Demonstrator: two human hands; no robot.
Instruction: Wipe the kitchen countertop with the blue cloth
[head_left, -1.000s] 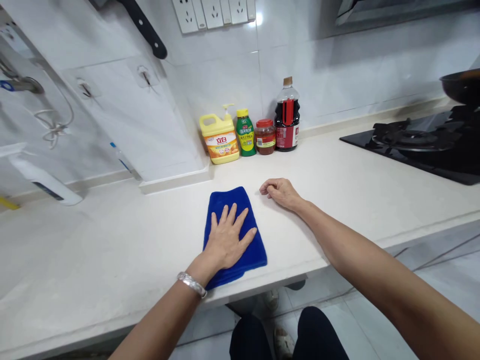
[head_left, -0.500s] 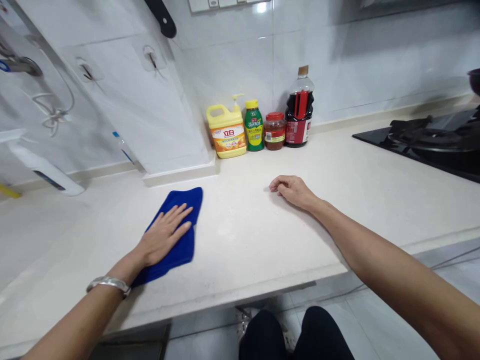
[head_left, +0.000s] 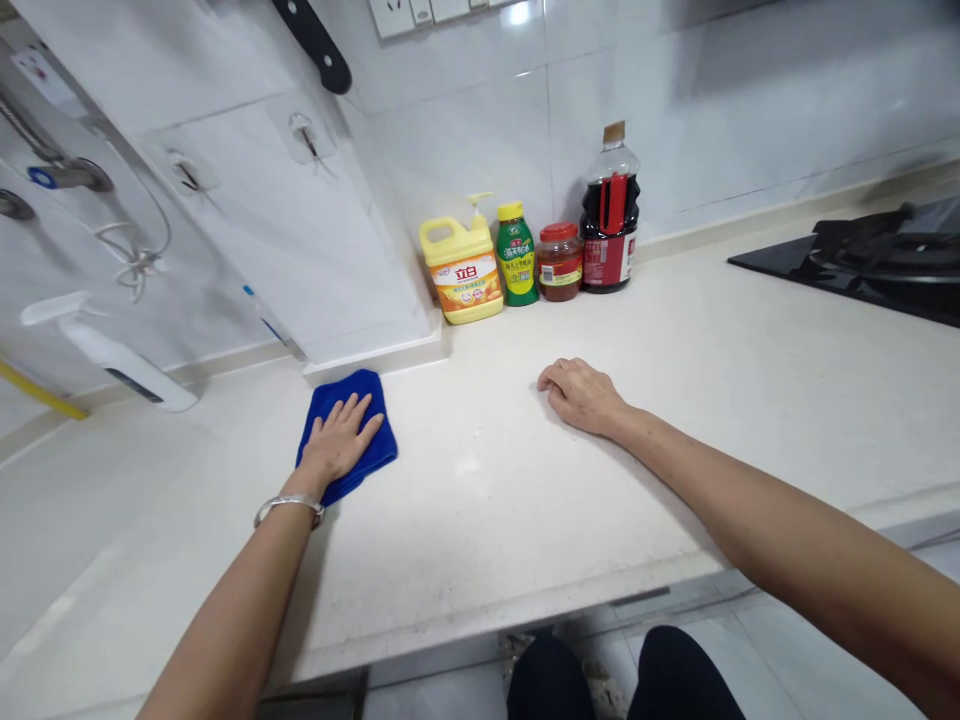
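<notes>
My left hand [head_left: 339,443] lies flat, fingers spread, on a folded blue cloth [head_left: 330,398] that rests on the pale countertop [head_left: 487,480] close to the raised ledge at the back. A silver bracelet circles that wrist. My right hand [head_left: 581,395] rests on the counter's middle with fingers curled under in a loose fist, and I see nothing in it.
Against the back wall stand a yellow detergent jug [head_left: 463,272], a green bottle [head_left: 517,254], a red-lidded jar [head_left: 559,263] and a dark sauce bottle [head_left: 610,215]. A black gas hob [head_left: 870,262] lies far right. A knife handle [head_left: 315,45] hangs on the wall; a white dispenser [head_left: 112,352] lies left.
My left hand has slid the blue cloth leftward and then away toward the back ledge. The right hand has stayed in place on the counter.
</notes>
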